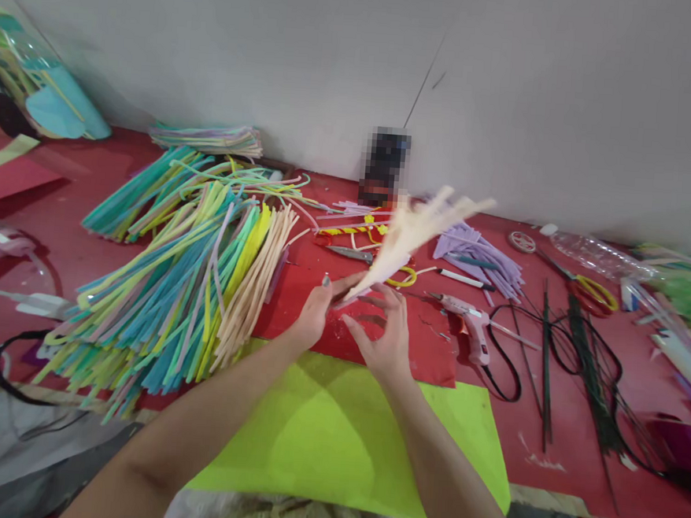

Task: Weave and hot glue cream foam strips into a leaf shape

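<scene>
A fanned bundle of cream pipe cleaners [403,235] slants up to the right above the table, smeared by motion. Its narrow lower end is in my left hand [316,314], whose fingers close round it. Just right of that end is my right hand [388,333], thumb and fingers curved and apart, with nothing visible between them; whether a fingertip touches the bundle I cannot tell. Beneath both hands lies a red sheet [434,352] over a lime-green sheet [333,440]. Behind the bundle, scissors [351,253] with a dark blade are partly covered.
Multicoloured pipe cleaners [165,294] pile up at left, purple ones [484,261] at right. A pink glue gun [472,323] with a black cable, green wire stems [591,379], a white pen [465,279] and yellow-handled scissors [595,294] lie rightward. A pixelated dark object [386,167] leans on the wall.
</scene>
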Demonstrator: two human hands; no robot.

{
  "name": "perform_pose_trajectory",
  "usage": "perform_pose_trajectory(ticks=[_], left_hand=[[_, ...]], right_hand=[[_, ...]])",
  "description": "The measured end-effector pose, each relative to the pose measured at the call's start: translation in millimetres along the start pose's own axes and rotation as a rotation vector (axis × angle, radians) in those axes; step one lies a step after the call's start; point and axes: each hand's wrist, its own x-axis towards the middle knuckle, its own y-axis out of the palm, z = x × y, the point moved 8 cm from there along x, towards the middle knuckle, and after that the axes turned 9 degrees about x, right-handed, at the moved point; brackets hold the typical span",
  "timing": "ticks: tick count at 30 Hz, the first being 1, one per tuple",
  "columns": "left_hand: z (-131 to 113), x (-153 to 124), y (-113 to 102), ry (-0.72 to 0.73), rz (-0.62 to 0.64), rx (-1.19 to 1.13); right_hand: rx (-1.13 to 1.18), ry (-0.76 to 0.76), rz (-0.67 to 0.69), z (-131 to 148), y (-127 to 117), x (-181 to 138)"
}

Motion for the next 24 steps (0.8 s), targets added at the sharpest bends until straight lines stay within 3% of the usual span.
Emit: perform_pose_trajectory(ticks=[6,11,14,18,21,24], left_hand=[[-26.7,-9.5,23.1,0.329,0.257,0.533],[-17.8,-9.9,26.6,0.406,0.316,0.635],[-22.5,-9.9,21.8,0.411,0.224,0.629],[-25.4,-4.1,1.3,0.339,-0.016,0.625],[-11.4,5.2,-22.4,0.227,-0.195,0.451],[16.7,15.7,-34.9,0.041,-0.234,0.169]], right_hand=[[0.408,0.271,-0.264,-22.6,-11.5,-2.5],[0.597,0.48,-0.372,-45.9,-20.3,0.2],[0.65,0.535,-0.415,-55.3,-27.6,2.8],[0.677,0.508,-0.491,-59.7,-46.5,8.7],[0.677,0.49,-0.471,-59.1,-56.3,13.9],[0.659,0.493,-0.419,-58.3,-59.4,17.0]])
